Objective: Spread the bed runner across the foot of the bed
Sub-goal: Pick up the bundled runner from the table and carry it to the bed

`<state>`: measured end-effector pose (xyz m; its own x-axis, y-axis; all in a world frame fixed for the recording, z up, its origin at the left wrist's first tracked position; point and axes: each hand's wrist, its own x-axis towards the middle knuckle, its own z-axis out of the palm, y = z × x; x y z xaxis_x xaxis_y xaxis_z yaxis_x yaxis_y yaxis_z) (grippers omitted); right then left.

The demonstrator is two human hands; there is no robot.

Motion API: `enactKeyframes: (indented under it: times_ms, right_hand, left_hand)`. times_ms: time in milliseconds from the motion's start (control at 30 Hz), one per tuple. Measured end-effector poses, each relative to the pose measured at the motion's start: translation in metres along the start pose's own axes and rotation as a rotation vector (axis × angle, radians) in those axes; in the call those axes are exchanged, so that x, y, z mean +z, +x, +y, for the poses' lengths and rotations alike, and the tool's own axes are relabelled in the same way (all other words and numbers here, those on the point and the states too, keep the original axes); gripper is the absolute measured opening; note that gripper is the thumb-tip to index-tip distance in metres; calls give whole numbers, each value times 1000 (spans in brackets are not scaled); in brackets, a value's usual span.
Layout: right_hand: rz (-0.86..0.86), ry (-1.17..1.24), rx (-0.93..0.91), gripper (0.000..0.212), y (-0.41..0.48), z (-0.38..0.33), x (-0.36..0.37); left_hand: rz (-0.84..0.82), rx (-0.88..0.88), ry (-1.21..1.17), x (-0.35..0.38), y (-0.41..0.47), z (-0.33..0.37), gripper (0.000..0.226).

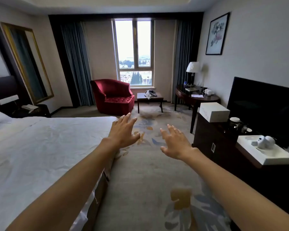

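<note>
Head view: left hand (123,132) and right hand (176,142) stretched forward, fingers (131,122) spread, gripping nothing. Left one above the far corner of the foot edge of the bed (40,147), right one above the carpet (140,172), likely reaching ahead to fetch something. No bed runner visible; white bed bare along its foot edge. Crumpled grey cloth (150,94) on the low worktop (140,95) near the window (133,52), identity unclear.

White-sheeted bed (40,147) at left, patterned carpet floor (140,172) to its right, dark wooden cabinet (207,135) along right wall, white rectangular box (213,112) on cabinet, red upholstered armchair (113,97) beyond bed, low dark wooden desk (157,97) right of armchair, crumpled grey cloth (150,94) on it
</note>
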<state>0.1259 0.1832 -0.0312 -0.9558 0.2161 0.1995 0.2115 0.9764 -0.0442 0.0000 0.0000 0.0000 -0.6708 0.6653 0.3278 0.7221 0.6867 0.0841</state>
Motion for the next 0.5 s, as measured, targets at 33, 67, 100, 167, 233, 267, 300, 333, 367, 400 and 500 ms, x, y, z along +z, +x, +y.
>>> enactKeyframes:
  times_ms: [33,67,100,167,233,267,300,333,367,400,500]
  right_hand:
    - [-13,-6,0,79,0,0,2]
    - [-13,3,-2,79,1,1,4]
    - [-13,1,-1,79,1,3,7]
    - [-9,8,-3,79,3,6,11]
    - [2,11,-8,79,6,12,14]
    - [7,6,-7,79,7,15,14]
    - [9,9,-8,79,8,19,15]
    - [9,6,-10,79,10,24,18]
    - [9,7,-12,79,13,28,20]
    - [6,4,-14,79,16,33,22]
    - [-8,-1,-14,79,29,47,31]
  left_hand:
    - [-9,0,13,2,0,1,73]
    - [-7,0,23,4,0,2,74]
    - [-10,-2,35,7,1,2,74]
    - [-13,-2,40,14,3,3,74]
    - [-14,0,49,23,6,3,74]
    - [-12,-5,51,27,9,4,74]
    - [-13,-9,47,31,11,5,74]
    - [-14,-12,39,36,14,7,74]
    - [-13,-19,29,40,18,9,74]
    - [-13,-25,22,44,22,12,74]
    - [-17,-37,26,55,37,16,74]
